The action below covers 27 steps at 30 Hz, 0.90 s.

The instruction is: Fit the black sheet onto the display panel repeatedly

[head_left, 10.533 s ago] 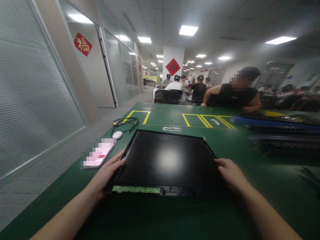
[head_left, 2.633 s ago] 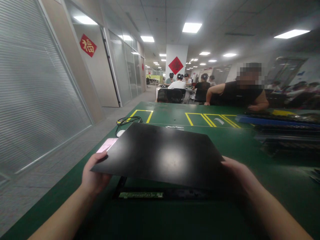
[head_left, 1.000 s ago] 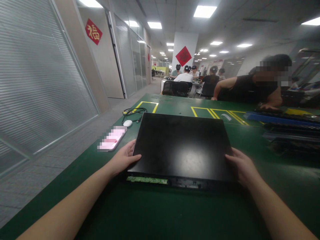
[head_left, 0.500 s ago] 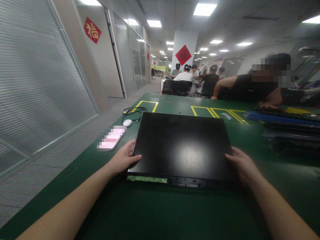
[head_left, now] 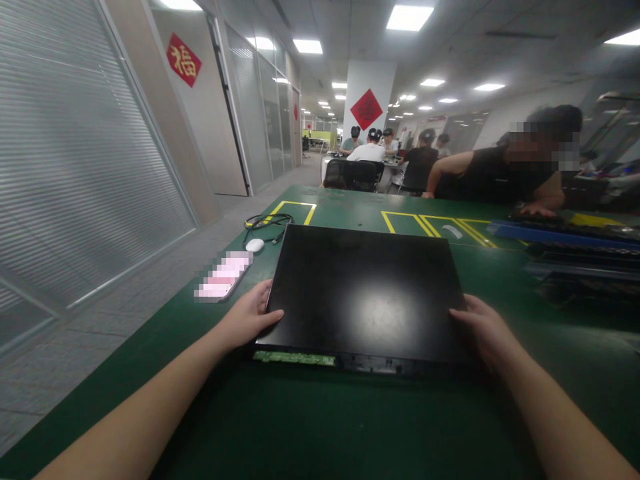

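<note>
A black flat display panel [head_left: 360, 287] lies face up in front of me, with a patch of light reflected on its glossy surface. Along its near edge runs a strip of green circuit board [head_left: 294, 359]. My left hand [head_left: 253, 313] grips the panel's left edge, thumb on top and fingers curled at the side. On the opposite edge, my right hand [head_left: 485, 327] holds on the same way, thumb over the face, its other fingers mostly hidden. Whether the panel touches the table beneath I cannot tell.
The green table [head_left: 350, 427] bears yellow tape outlines. Left of the panel are a phone [head_left: 225, 275], a white oval case or mouse [head_left: 255, 245] and a coiled black cable [head_left: 263, 221]. Stacked dark panels [head_left: 580, 260] sit at right. Across the table a person [head_left: 500, 173] leans on it.
</note>
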### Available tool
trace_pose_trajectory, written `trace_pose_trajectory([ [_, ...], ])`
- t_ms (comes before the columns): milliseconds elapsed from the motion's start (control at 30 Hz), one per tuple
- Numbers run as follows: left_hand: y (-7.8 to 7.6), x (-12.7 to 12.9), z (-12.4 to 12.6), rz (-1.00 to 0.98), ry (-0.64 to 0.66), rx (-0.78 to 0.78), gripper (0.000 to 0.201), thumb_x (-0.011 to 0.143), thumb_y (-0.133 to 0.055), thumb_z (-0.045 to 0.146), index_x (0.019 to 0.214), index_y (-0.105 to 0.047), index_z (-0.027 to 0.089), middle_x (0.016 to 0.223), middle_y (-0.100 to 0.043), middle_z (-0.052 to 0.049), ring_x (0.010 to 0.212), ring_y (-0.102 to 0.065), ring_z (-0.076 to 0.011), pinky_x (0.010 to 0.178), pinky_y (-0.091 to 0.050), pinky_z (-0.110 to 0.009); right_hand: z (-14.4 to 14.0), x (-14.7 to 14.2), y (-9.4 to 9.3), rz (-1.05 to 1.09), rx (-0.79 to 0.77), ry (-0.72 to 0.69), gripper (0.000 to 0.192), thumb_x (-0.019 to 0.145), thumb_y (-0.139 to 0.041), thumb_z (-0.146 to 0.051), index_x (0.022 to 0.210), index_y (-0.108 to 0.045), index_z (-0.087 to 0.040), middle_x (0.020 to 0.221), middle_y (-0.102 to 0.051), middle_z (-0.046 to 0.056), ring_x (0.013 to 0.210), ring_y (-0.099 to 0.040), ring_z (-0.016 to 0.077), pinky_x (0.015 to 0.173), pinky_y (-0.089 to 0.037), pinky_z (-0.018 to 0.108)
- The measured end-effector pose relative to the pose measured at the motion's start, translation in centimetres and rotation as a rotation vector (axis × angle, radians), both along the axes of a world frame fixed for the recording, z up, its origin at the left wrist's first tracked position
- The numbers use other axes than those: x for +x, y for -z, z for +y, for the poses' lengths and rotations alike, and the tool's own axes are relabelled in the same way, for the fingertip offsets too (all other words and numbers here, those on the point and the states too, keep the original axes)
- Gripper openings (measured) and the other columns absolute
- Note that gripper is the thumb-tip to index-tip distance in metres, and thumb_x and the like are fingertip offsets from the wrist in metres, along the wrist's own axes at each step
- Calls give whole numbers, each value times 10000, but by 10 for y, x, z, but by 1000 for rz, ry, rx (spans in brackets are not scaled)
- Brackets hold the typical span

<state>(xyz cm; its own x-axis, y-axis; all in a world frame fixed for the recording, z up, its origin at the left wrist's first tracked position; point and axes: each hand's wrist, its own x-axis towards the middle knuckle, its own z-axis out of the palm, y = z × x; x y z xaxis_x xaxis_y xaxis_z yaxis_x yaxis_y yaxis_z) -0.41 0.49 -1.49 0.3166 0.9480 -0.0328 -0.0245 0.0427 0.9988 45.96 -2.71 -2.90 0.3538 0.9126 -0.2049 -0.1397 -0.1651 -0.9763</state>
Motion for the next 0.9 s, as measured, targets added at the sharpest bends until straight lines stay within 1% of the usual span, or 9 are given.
trace_pose_trajectory([
  [233,0,1,1,-5,-15,-9,702,676,-793,158,1287,-446,178,1351,-608,-165,1250,-569,-318,1081,-410,-488,-1,-1,-1,-33,9,-8,446,584,-766,-207,1008,-635,-240,898,-756,45,805,-712,269,737,-531,389],
  [400,1,0,2,-33,-57,-49,722,642,-810,140,1276,-468,184,1324,-631,-155,1232,-583,-328,1070,-421,-501,-2,-5,-3,-61,8,-5,412,590,-762,-213,985,-646,-240,977,-756,58,898,-709,280,794,-535,394],
  [567,0,1,2,-32,-68,-33,676,647,-806,129,1242,-489,180,1350,-613,-152,1265,-556,-314,1104,-384,-481,-2,-5,-3,-77,-1,-4,405,599,-757,-225,988,-643,-243,998,-754,70,907,-709,293,787,-544,410],
  [767,-2,3,-1,-25,-40,-14,700,676,-777,119,1302,-473,185,1386,-583,-164,1322,-496,-324,1122,-345,-513,-1,-1,1,-70,7,-36,418,623,-759,-241,1019,-627,-248,976,-756,69,866,-713,288,755,-548,408],
  [900,-3,4,-2,-27,-34,4,688,682,-775,115,1300,-481,184,1409,-562,-167,1333,-485,-318,1129,-337,-501,-1,0,2,-86,16,-31,414,628,-761,-251,1022,-630,-252,1006,-754,71,882,-712,293,768,-548,415],
])
